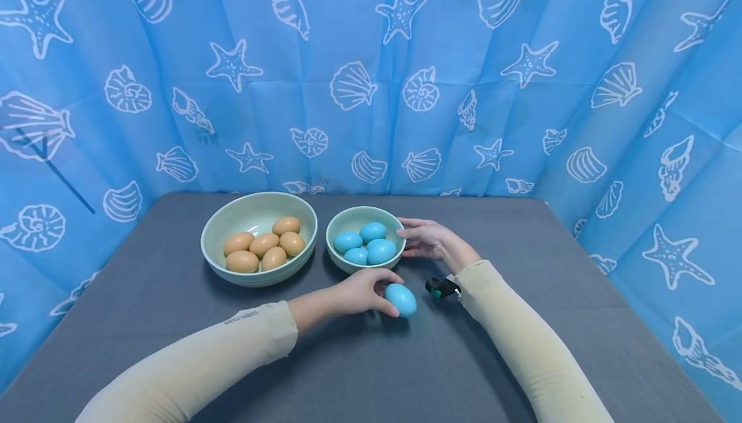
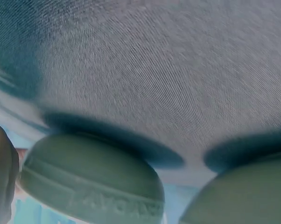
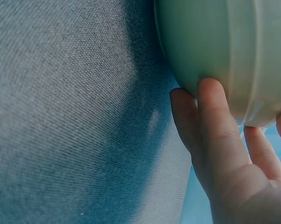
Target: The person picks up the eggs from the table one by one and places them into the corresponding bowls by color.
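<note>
My left hand (image 1: 362, 292) pinches a blue egg (image 1: 401, 300) between thumb and fingers, in front of the small green bowl (image 1: 336, 257). Inside that bowl lie several blue eggs (image 1: 381, 251). My right hand (image 1: 430, 241) grips the bowl's right side, thumb at the rim and fingers along the outer wall. The right wrist view shows those fingers (image 3: 217, 109) against the bowl's outer side (image 3: 201, 46). In the left wrist view the small bowl (image 2: 91, 179) appears beside part of my left hand (image 2: 1, 172); the held egg is out of that view.
A larger green bowl (image 1: 210, 257) with several brown eggs (image 1: 263, 244) stands left of the small one. A black strap with a green patch (image 1: 440, 288) hangs at my right cuff. Grey cloth (image 1: 440, 371) covers the table, and a blue shell-patterned curtain (image 1: 371, 133) hangs behind it.
</note>
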Demonstrator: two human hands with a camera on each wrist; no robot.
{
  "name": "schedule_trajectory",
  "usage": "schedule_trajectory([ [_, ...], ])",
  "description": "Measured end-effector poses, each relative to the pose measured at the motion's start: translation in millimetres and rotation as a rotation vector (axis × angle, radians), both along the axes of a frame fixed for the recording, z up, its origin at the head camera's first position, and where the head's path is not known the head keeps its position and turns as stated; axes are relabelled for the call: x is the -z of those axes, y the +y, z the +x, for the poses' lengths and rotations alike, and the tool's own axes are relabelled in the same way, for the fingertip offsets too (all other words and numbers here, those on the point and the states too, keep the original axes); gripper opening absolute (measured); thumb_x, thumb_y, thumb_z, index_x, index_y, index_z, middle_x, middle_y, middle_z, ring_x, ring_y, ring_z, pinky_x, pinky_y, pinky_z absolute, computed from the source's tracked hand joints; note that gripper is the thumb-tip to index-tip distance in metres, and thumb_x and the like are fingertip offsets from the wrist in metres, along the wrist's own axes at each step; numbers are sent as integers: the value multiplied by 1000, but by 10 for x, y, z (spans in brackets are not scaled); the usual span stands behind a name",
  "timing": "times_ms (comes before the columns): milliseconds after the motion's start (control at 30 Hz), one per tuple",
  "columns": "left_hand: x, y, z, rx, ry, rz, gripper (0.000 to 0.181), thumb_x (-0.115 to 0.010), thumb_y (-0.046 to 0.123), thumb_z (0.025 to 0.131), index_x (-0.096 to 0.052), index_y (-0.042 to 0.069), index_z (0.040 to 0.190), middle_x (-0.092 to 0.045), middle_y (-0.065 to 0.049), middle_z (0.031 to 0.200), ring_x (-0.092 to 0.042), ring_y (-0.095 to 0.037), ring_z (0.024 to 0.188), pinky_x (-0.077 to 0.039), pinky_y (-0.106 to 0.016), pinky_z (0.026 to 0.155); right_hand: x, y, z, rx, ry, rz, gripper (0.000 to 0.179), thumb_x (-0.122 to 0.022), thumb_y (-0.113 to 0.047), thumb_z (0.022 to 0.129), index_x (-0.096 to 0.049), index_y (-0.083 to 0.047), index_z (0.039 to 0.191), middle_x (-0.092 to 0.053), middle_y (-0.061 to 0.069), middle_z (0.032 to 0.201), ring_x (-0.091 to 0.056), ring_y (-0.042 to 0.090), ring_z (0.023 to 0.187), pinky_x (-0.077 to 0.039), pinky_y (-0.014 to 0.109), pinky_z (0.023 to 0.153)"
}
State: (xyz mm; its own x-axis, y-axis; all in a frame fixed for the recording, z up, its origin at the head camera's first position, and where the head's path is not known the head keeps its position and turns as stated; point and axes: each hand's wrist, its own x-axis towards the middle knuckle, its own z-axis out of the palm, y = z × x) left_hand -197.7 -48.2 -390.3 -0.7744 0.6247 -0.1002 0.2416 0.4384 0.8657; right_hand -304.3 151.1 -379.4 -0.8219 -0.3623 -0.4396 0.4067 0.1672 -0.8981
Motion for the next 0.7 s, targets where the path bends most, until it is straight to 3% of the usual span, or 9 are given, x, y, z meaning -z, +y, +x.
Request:
schedule_trajectory([
  [267, -174, -142, 43, -32, 6, 11, 54, -79, 9, 87, -58, -4, 135, -63, -13, 130, -61, -16, 100, -54, -29, 88, -19, -12, -16, -4, -8, 1, 57, -51, -12, 105, -32, -10, 158, -49, 19, 141, -63, 18, 92, -60, 26, 75],
  [567, -293, -274, 58, -131, 14, 52, 55, -79, 10, 87, -57, -5, 135, -60, -18, 133, -65, -22, 102, -57, -32, 88, 43, -11, -10, -1, 5, -1, 57, -50, -11, 106, -29, -9, 159, -42, 22, 147, -61, 19, 94, -59, 27, 77],
  [700, -362, -324, 29, -170, 28, 51, 56, -79, 13, 87, -57, -3, 136, -59, -19, 135, -65, -21, 101, -57, -32, 88, 41, -8, -9, 7, 16, -7, 57, -51, -10, 105, -31, -7, 158, -49, 19, 136, -62, 19, 92, -59, 27, 77],
])
